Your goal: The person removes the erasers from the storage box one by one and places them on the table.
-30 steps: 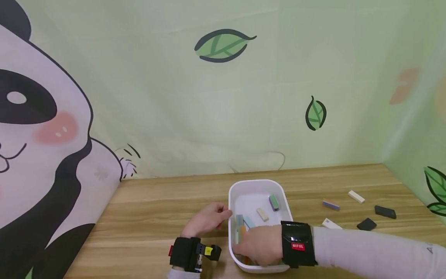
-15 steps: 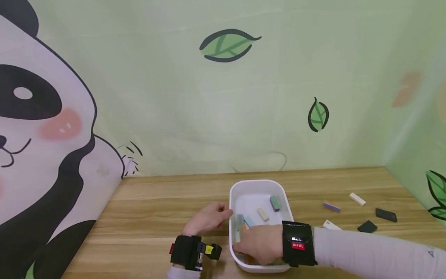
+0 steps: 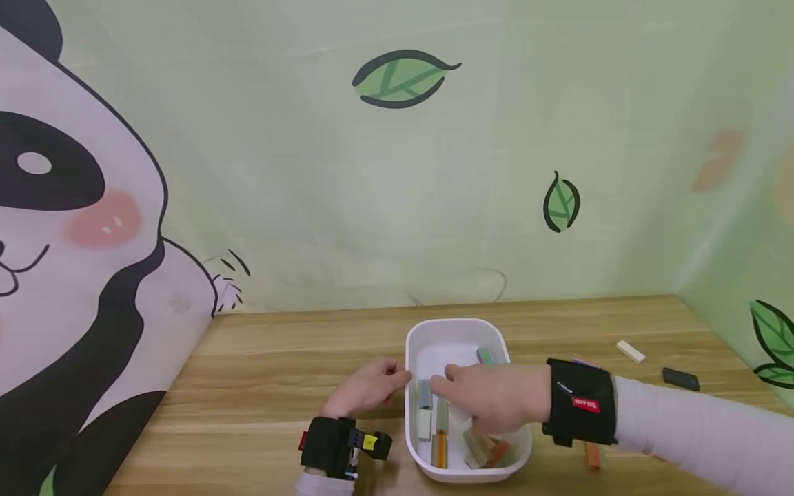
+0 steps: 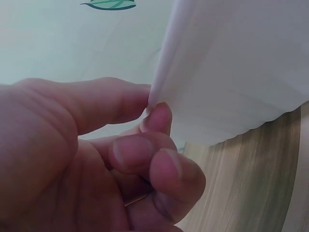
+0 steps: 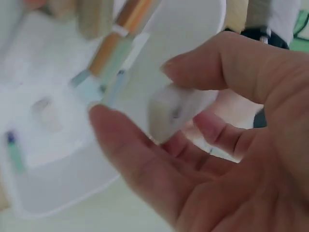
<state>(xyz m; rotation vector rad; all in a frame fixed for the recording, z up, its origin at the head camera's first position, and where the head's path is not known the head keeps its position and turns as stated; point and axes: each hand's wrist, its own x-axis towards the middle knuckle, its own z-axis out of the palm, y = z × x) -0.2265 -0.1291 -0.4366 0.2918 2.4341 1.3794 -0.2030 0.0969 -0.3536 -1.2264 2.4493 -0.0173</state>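
My left hand (image 3: 369,387) pinches the left rim of a white plastic bin (image 3: 455,336); the left wrist view shows the bin's wall (image 4: 231,63) between thumb and fingertip. Over the middle of the bin, my right hand (image 3: 496,396) grips a small white block (image 5: 166,111) with a dark mark, seen in the right wrist view. Inside the bin lie a blue-grey block (image 3: 424,394), a pale block (image 3: 424,425), an orange-striped block (image 3: 441,451), a tan block (image 3: 476,448) and a green block (image 3: 484,355). The right hand covers part of the bin floor.
To the right on the wooden table (image 3: 279,344) lie a white block (image 3: 630,351) and a black block (image 3: 680,379). An orange block (image 3: 593,456) shows below the right wrist strap (image 3: 581,401). A panda-print backdrop (image 3: 310,172) hangs behind.
My right hand has moved from the bin's near left corner back and to the right, uncovering blocks at the near end. Its arm now hides some table blocks. My left hand stays put.
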